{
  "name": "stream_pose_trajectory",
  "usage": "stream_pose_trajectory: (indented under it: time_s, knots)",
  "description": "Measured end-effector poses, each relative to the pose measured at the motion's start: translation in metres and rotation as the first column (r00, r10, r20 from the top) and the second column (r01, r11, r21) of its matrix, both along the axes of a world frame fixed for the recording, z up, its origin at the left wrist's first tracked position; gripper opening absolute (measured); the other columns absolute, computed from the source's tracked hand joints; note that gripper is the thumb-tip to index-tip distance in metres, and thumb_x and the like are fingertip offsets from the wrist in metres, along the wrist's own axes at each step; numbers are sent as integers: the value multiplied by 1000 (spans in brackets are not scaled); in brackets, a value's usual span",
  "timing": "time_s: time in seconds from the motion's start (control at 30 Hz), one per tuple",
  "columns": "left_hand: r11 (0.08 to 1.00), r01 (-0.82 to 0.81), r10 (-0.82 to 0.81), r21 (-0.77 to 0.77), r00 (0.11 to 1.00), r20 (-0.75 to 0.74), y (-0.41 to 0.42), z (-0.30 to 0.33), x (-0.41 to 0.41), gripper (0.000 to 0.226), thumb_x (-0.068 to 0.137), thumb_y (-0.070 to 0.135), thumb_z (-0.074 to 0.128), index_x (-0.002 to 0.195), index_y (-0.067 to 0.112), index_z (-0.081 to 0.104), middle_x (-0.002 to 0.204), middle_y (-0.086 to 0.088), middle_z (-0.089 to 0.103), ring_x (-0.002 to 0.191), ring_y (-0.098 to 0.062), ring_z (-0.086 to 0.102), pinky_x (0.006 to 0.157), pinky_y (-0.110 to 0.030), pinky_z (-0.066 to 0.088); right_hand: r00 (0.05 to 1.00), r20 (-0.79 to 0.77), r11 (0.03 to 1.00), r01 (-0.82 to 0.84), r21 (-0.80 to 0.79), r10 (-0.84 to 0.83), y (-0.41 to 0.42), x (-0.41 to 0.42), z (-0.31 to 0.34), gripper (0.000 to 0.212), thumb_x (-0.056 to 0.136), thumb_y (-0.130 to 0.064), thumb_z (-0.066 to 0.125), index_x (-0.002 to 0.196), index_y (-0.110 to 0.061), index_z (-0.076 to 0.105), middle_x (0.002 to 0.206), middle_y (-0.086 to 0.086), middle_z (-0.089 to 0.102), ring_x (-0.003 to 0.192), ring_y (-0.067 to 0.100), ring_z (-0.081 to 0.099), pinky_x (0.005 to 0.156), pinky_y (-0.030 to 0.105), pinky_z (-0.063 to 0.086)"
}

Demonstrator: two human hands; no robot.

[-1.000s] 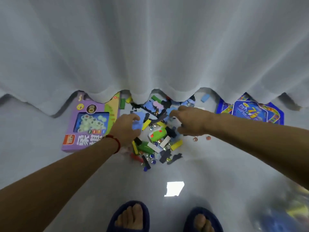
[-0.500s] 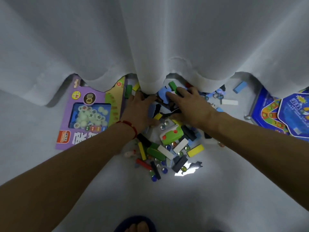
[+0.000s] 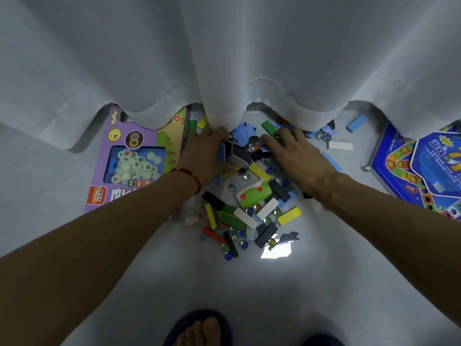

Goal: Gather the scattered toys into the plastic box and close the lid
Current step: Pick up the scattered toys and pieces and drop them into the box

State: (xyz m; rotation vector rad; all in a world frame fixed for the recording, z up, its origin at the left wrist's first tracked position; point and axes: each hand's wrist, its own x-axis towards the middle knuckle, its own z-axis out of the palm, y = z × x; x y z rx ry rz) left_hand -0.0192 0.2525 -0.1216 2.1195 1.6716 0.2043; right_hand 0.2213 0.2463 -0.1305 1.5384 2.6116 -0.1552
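We see a pale grey, glossy floor (image 3: 249, 295) filling the lower half of the view. A bright patch of reflected light (image 3: 276, 252) glares on it near the middle. A white curtain (image 3: 224, 58) hangs across the whole upper half, and its wavy hem reaches the floor. The lighting is dim and bluish.

Toy pile (image 3: 249, 203) lies between chess box (image 3: 134, 161), left, and game board (image 3: 421, 166), right.

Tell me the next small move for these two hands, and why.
Probably draw both hands back together, raking the far pieces into the heap. The left hand and right hand lie spread on the scattered coloured toy blocks and glass marbles at the white curtain's hem. No plastic box is in view.
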Motion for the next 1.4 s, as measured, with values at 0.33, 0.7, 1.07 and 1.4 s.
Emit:
stream_pose_trajectory:
  time_s: [0.33,0.7,1.07,1.4]
  knots:
    - [975,-199,184,94,972,147,-13,13,-2,40,71,39,80,88,20,49,87,-4,60,81,-26,47,82,-37,32,992,15,986,-122,115,122,7,7,23,63,84,11,49,145,4,34,119,27,56,105,42,55,87,50,52]
    - [769,-482,621,-420,409,668,-46,73,46,33,77,40,81,80,19,56,86,-10,65,80,-31,68,70,-54,60,779,-542,940,335,-63,-314,-8,32,89,24,100,-13,50,123,-7,51,101,9,62,84,27,60,73,36,48]
    - [682,191,586,-706,436,683,-148,227,203,31,83,30,74,106,10,64,86,-5,68,67,-14,68,67,-31,62,-315,-646,457,500,-736,-695,-200,161,250,19,97,7,41,106,5,57,65,11,54,51,18,51,47,22,44]
    - [704,452,33,-548,750,661,-262,355,402,41,91,41,65,110,7,54,102,-12,61,89,-24,62,88,-41,57,-900,-356,124,335,-934,-252,-389,283,339,26,101,-15,42,116,5,45,114,26,54,110,44,59,78,58,57]
